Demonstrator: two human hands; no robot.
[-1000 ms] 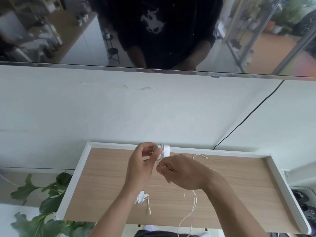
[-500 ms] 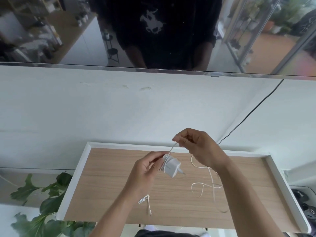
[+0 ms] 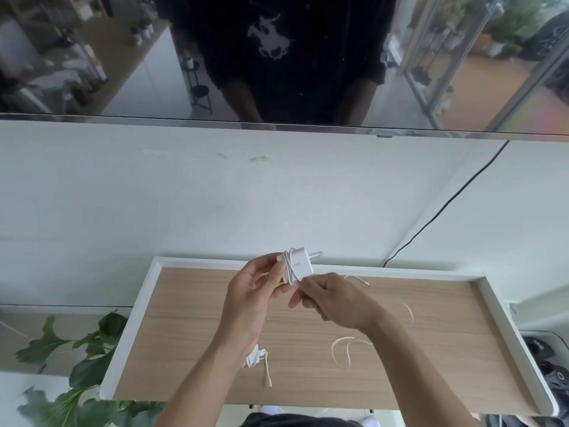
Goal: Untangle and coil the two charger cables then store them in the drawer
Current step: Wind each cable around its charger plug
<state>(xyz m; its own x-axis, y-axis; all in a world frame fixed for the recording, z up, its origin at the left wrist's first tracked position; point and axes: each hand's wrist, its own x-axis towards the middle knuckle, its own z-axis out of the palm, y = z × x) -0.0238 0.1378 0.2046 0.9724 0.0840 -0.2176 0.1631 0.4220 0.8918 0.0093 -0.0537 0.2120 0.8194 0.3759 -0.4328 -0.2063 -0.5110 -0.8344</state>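
Head view: two chargers counted. First charger [image 3: 301, 265], cable [image 3: 288, 268] wrapped round, held above desk [image 3: 197, 334]; left hand [image 3: 252, 298] fingers clamped on it, right hand [image 3: 335, 300] fingers pinched on cable. Second charger [image 3: 255, 356] laid on desk. Lettering unreadable.

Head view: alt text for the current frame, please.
The left hand holds a white charger plug with white cable looped round it while the right hand pinches the cable, above an open wood-bottomed drawer. Loose cable trails below the hands; a second charger lies in the drawer.
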